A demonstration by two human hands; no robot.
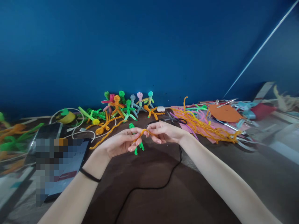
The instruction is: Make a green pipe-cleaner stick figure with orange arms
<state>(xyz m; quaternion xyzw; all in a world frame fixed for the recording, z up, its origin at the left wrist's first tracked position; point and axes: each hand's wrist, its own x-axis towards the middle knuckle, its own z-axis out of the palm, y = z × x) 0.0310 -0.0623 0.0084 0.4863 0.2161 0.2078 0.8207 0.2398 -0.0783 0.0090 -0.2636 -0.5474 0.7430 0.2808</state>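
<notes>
Between my two hands, above the middle of the brown table, is an orange pipe cleaner (144, 131). My left hand (125, 141) pinches it on one side, and my right hand (161, 132) pinches it on the other. The short stretch between my fingertips is bent into an arch. Behind and below my left fingers shows a green pipe-cleaner figure (136, 152), partly hidden; I cannot tell whether it lies on the table or is held. Beyond my hands, several finished pipe-cleaner figures (128, 109) in various colours stand against the wall.
Left are a tablet (70, 168), a white cable (72, 133) and a loose orange pipe cleaner (108, 135). Right, many orange pipe cleaners (205, 129) lie on pink paper with scissors (175, 119) beside them. A black cord (154, 188) crosses the table; a blue wall (149, 46) stands behind.
</notes>
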